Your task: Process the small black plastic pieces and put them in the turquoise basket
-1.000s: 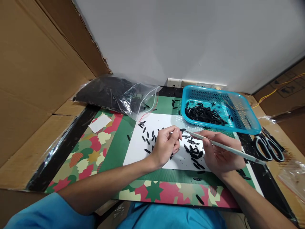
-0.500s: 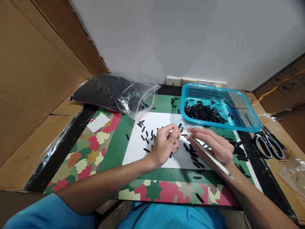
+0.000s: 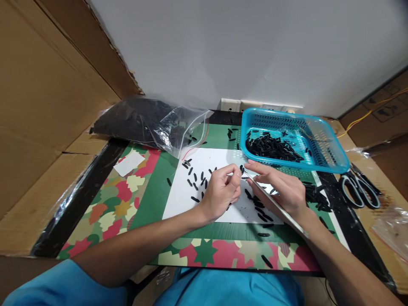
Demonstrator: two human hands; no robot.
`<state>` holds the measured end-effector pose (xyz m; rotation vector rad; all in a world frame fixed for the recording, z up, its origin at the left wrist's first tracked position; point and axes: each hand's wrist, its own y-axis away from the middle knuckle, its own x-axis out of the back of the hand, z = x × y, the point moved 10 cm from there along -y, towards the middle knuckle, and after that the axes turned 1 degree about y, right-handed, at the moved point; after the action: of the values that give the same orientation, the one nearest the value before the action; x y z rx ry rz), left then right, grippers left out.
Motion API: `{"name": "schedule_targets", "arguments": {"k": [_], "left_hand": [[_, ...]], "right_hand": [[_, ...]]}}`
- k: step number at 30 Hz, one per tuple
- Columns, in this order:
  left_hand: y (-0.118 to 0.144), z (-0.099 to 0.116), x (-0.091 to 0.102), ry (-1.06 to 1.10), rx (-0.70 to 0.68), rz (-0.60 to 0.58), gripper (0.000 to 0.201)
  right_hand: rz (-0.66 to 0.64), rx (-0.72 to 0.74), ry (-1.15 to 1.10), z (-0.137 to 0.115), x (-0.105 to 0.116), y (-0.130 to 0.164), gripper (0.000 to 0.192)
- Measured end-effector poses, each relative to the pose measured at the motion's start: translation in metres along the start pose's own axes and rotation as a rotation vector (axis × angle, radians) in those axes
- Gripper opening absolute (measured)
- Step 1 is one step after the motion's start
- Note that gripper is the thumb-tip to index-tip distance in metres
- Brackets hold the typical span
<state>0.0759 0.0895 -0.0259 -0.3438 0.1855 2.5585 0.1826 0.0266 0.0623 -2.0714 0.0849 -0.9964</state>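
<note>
Near the middle of the white sheet, my left hand is closed, its thumb pinched against the curled fingers. A small black oblong piece juts out at its fingertips. My right hand grips a slim, whitish, pen-like tool whose back end slants toward my wrist. The tool's thin tip meets the black piece or lies right beside it; I cannot tell which. Several similar black pieces lie scattered on the sheet under and around both hands.
A blue plastic basket behind my right hand holds a heap of black pieces. Scissors lie at the right edge. At the back left rests a clear zip bag full of black material. A small white paper lies on the patterned mat.
The right hand has shifted slightly left, and its fingers have straightened a little along the tool. The left hand stays almost still with the black piece. The whole view has tilted slightly.
</note>
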Motion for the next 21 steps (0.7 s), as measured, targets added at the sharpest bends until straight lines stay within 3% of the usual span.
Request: {"name": "schedule_targets", "arguments": {"k": [5, 15, 18, 21], "left_hand": [[0.001, 0.001, -0.002, 0.002, 0.011, -0.008, 0.049], [-0.002, -0.002, -0.001, 0.034, -0.002, -0.012, 0.044], [-0.002, -0.005, 0.0, 0.04, 0.012, -0.016, 0.044], [-0.003, -0.004, -0.001, 0.062, 0.014, -0.024, 0.043]], "right_hand": [[-0.073, 0.058, 0.032, -0.006, -0.01, -0.001, 0.018], [-0.099, 0.109, 0.158, -0.012, -0.021, 0.007, 0.017], [-0.068, 0.084, 0.221, -0.012, -0.018, 0.006, 0.017], [0.052, 0.015, 0.193, -0.007, -0.005, 0.005, 0.021]]}}
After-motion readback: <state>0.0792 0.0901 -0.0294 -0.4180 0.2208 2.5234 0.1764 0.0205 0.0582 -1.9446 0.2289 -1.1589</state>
